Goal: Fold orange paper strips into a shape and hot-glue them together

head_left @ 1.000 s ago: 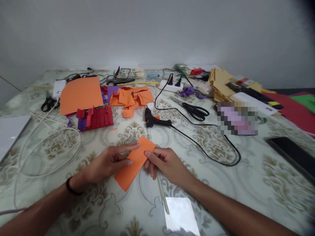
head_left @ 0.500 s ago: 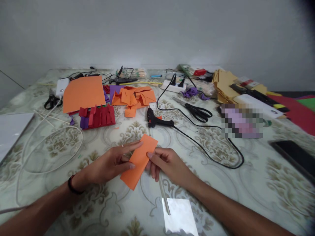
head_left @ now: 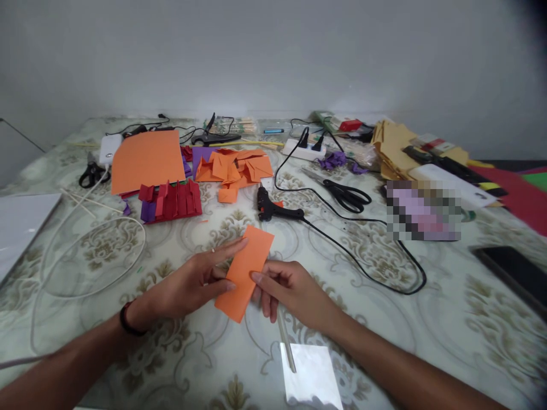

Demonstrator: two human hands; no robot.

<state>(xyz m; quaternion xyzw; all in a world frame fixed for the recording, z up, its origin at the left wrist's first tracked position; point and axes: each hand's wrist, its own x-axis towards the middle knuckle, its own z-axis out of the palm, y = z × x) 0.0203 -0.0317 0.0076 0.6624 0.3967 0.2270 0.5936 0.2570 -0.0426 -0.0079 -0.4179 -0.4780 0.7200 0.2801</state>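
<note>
An orange paper strip [head_left: 245,270] is held between both hands above the patterned tablecloth. My left hand [head_left: 199,285] grips its left edge, thumb on the face and forefinger along the upper edge. My right hand [head_left: 286,287] pinches the right edge, thumb in front and the other fingers curled behind. Below the right hand, a translucent glue stick [head_left: 287,341] slants down over a white square sheet [head_left: 311,373]; its upper end is hidden by the fingers, so I cannot tell if they touch it. Beyond the strip lies a black glue gun [head_left: 277,210] with its nozzle pointing away.
Folded orange pieces [head_left: 235,168], red folded paper [head_left: 177,202] and an orange sheet [head_left: 147,162] lie behind at left. Black-handled scissors [head_left: 346,195], a white power strip [head_left: 304,149] and a phone [head_left: 513,273] are to the right. The glue gun's black cord [head_left: 359,265] loops across the cloth.
The orange strip has turned slightly more upright in my hands. My right thumb sits a little lower and further left on it. The view has shifted slightly.
</note>
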